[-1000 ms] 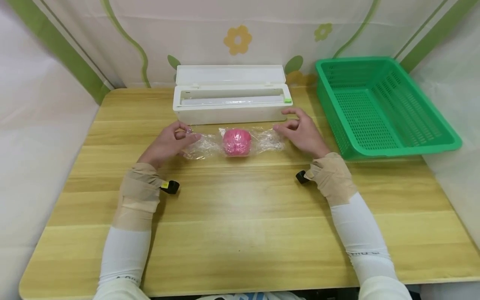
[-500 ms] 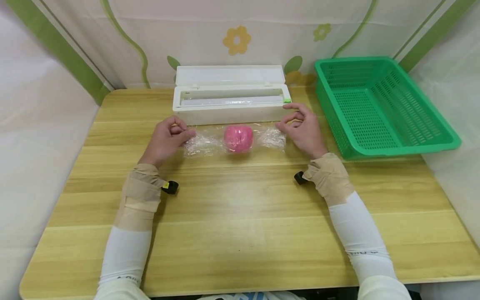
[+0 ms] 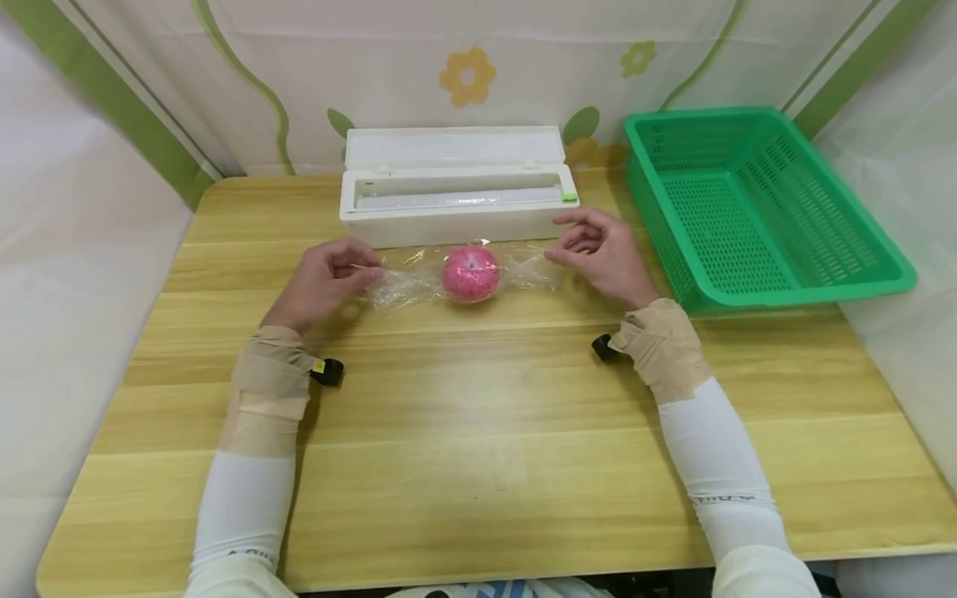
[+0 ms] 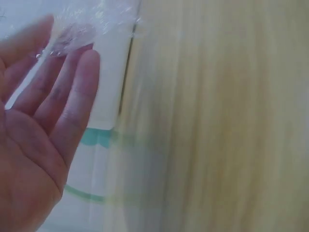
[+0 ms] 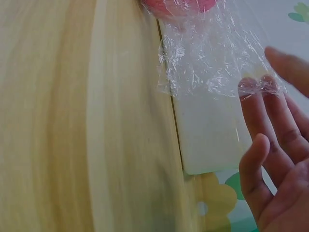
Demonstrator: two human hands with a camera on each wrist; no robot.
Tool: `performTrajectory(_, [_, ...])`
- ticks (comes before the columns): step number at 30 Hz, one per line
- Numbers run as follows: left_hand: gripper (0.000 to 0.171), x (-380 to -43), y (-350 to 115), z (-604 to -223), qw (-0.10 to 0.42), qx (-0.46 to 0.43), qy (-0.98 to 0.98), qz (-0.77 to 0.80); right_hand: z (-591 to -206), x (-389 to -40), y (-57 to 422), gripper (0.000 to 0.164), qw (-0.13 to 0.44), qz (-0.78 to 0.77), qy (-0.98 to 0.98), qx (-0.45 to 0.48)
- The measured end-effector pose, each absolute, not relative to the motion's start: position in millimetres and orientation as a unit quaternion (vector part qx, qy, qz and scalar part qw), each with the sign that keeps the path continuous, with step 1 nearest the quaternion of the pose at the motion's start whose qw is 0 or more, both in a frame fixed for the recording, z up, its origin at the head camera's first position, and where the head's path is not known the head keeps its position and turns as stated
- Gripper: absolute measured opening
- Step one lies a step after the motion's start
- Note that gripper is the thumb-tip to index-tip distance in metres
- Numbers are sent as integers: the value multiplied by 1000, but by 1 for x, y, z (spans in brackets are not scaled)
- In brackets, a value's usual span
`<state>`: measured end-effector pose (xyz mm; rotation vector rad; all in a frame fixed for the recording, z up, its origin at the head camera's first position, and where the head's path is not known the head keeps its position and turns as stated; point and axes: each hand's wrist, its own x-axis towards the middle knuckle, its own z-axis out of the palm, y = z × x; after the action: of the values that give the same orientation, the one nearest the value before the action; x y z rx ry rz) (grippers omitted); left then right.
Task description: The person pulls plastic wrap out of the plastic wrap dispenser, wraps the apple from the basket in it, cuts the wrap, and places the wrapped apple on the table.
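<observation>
pinching clear cling film at both ends: left hand on one, right hand on other. apple, inside film, midway between hands, in front of white dispenser; whether touching table, cannot tell. best, likely: even tension, ends level, apple centred.

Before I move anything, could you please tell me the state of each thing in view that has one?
Fruit: wrapped; I cannot tell whether it is lifted.
Wrap: crinkled, an end reaching out on either side.
Left hand: pinches one end.
Right hand: pinches the other end.
Lid: open.
Box: upright.
Roll: lying inside, uncovered.
Basket: upright, open-topped.
</observation>
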<state>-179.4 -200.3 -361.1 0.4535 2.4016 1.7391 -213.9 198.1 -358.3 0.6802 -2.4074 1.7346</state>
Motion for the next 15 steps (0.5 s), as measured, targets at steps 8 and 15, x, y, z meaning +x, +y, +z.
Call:
performTrajectory(8, [42,-179,-189,-356,30,168,862,477,-364,-218,200,51,-7,517,-825,229])
performTrajectory(15, [44,-188,-181,-371,-40,152,875,458,-378,-225,196,48,18,467,-856,221])
